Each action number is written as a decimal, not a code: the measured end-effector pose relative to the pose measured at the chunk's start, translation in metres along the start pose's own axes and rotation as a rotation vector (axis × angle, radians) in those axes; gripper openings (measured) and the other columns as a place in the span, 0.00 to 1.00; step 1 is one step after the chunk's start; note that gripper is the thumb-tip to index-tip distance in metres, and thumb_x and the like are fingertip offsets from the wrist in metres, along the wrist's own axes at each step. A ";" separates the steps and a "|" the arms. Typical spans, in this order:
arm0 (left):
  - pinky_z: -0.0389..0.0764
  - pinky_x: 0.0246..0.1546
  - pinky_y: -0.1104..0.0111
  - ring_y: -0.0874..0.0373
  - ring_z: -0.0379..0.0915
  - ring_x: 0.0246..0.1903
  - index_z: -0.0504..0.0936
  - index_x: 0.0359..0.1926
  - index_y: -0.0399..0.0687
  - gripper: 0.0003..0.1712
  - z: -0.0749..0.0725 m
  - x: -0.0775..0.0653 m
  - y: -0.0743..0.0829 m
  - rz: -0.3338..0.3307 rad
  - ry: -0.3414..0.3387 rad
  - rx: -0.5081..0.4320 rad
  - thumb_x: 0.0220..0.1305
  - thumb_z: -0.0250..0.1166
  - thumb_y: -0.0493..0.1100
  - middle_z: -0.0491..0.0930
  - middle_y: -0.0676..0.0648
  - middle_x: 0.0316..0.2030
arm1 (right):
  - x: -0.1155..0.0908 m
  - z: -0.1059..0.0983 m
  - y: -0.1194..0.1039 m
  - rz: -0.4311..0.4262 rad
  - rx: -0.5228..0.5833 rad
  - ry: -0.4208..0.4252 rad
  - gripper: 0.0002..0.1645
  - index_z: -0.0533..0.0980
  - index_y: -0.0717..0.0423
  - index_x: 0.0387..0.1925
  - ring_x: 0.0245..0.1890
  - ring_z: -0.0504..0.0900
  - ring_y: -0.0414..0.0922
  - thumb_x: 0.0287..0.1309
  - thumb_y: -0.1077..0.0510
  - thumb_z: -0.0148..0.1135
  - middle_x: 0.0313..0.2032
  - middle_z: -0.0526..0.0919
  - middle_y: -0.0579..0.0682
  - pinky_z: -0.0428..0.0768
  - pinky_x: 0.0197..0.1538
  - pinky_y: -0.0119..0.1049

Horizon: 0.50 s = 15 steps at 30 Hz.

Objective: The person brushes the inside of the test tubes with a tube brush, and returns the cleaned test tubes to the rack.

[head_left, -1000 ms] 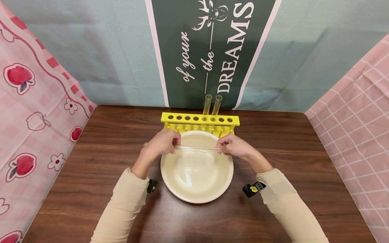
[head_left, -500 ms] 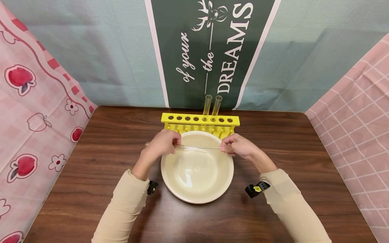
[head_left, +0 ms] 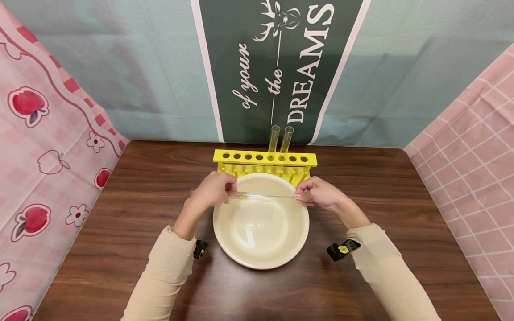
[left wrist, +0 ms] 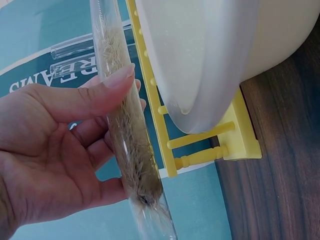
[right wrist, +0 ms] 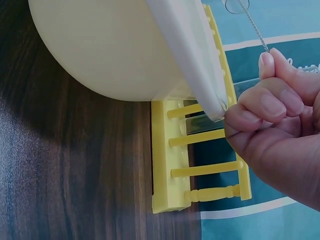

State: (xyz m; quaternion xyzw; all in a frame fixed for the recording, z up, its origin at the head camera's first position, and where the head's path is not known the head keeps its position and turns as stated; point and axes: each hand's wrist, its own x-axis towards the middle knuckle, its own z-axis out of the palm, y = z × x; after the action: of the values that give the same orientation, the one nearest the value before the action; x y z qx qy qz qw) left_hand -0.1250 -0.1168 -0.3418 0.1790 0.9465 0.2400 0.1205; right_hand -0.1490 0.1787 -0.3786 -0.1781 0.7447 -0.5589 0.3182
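Note:
My left hand [head_left: 213, 189] grips a clear glass test tube [left wrist: 150, 225], thumb on one side and fingers on the other. Inside the tube sits a test tube brush [left wrist: 135, 150] with pale brownish bristles. Its twisted wire handle [right wrist: 256, 31] runs out of the tube's mouth to my right hand [head_left: 319, 192], where thumb and fingertip pinch it. Tube and wire lie nearly level over the far part of a cream basin [head_left: 259, 240].
Behind the basin stands a yellow test tube rack [head_left: 241, 157], its lower part overlapped by the rim. Two clear test tubes [head_left: 274, 139] stand in it, right of its middle. All rest on a dark wooden table [head_left: 393, 200] backed by a hanging cloth [head_left: 160, 89].
My right hand has moved a little to the right, drawing the brush wire further from the tube. The left hand stays nearly in place, still holding the tube.

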 end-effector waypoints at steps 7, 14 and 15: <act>0.66 0.30 0.67 0.55 0.64 0.28 0.76 0.22 0.47 0.17 0.000 -0.001 -0.003 -0.005 0.004 -0.003 0.35 0.70 0.24 0.67 0.52 0.19 | -0.001 -0.002 0.003 -0.002 0.028 -0.013 0.12 0.68 0.79 0.22 0.13 0.61 0.43 0.56 0.71 0.50 0.15 0.68 0.50 0.63 0.21 0.31; 0.67 0.28 0.67 0.54 0.64 0.28 0.76 0.23 0.46 0.16 -0.001 -0.005 -0.006 -0.032 0.010 -0.014 0.38 0.68 0.23 0.69 0.51 0.20 | -0.006 -0.006 0.006 -0.005 0.072 -0.015 0.12 0.67 0.81 0.24 0.13 0.62 0.40 0.57 0.70 0.50 0.16 0.69 0.49 0.63 0.21 0.29; 0.66 0.28 0.67 0.54 0.64 0.28 0.76 0.23 0.46 0.16 -0.002 -0.005 -0.007 -0.037 0.014 -0.014 0.38 0.67 0.22 0.69 0.51 0.20 | -0.007 -0.008 0.007 -0.002 0.076 -0.015 0.12 0.67 0.82 0.25 0.13 0.62 0.40 0.57 0.70 0.50 0.16 0.69 0.49 0.63 0.21 0.29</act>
State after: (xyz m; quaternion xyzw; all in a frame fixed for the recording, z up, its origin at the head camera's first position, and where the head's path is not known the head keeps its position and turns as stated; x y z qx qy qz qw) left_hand -0.1227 -0.1255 -0.3434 0.1590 0.9487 0.2457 0.1196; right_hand -0.1482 0.1907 -0.3822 -0.1709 0.7205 -0.5857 0.3295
